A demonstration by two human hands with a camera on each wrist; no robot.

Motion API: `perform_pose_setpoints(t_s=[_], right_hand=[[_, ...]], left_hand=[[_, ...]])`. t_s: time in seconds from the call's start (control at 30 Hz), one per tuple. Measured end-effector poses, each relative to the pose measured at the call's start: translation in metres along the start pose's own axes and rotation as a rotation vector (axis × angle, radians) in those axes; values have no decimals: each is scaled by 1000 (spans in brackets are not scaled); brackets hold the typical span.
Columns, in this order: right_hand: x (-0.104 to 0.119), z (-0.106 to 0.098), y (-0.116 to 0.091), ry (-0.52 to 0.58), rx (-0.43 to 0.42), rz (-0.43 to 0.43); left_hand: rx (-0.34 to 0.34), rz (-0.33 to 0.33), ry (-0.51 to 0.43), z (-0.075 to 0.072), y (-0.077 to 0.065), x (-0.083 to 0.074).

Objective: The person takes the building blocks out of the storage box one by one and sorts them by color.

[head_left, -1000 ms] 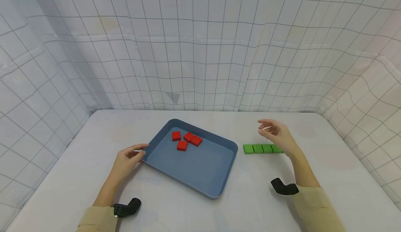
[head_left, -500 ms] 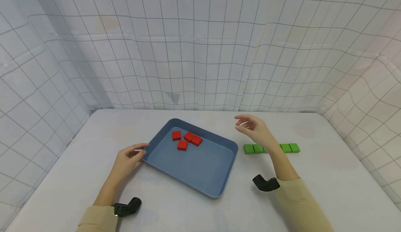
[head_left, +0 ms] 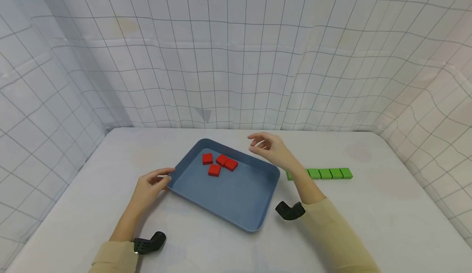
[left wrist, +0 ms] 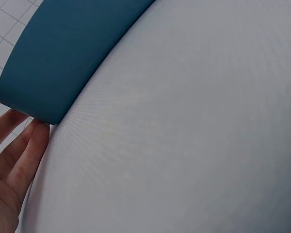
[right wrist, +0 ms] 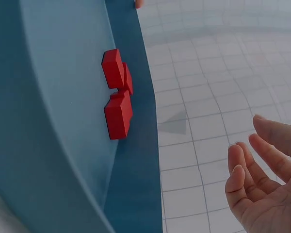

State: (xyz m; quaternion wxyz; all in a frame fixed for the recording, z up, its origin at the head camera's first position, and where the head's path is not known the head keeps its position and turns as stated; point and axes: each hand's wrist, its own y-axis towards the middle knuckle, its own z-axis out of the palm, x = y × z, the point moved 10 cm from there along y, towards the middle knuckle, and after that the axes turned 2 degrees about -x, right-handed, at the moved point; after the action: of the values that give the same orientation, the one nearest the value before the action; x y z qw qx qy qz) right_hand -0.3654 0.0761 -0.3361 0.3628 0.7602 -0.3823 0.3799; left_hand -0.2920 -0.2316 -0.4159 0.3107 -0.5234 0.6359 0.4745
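Note:
A blue-grey rectangular tray [head_left: 236, 191] lies at an angle on the table. Inside it, toward the back, are several red square blocks [head_left: 214, 170], some touching. My left hand [head_left: 147, 191] stays at the tray's left corner, fingertips against its outer wall [left wrist: 53, 73]. With thumb and fingers loosely curved and nothing between them, my right hand [head_left: 271, 148] is raised over the tray's back right rim. In the right wrist view this hand [right wrist: 266, 174] appears beside the tray wall, level with the red blocks [right wrist: 117, 116].
A row of several green square blocks [head_left: 330, 173] lies right of the tray, its left part hidden by my right forearm. White grid-patterned curtains [head_left: 236, 60] hang behind and at both sides of the white table [head_left: 387, 207]. Black wrist devices [head_left: 290, 210] sit near both cuffs.
My right hand has moved left from above the green row to over the tray's back rim. The left hand, tray and blocks stay in place.

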Motion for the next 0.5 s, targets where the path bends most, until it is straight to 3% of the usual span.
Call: perform_pose_setpoints(t_s=[0.5], right_hand=[[8, 49, 20, 34, 59, -32]], left_hand=[[1, -2, 4, 0, 0, 0]])
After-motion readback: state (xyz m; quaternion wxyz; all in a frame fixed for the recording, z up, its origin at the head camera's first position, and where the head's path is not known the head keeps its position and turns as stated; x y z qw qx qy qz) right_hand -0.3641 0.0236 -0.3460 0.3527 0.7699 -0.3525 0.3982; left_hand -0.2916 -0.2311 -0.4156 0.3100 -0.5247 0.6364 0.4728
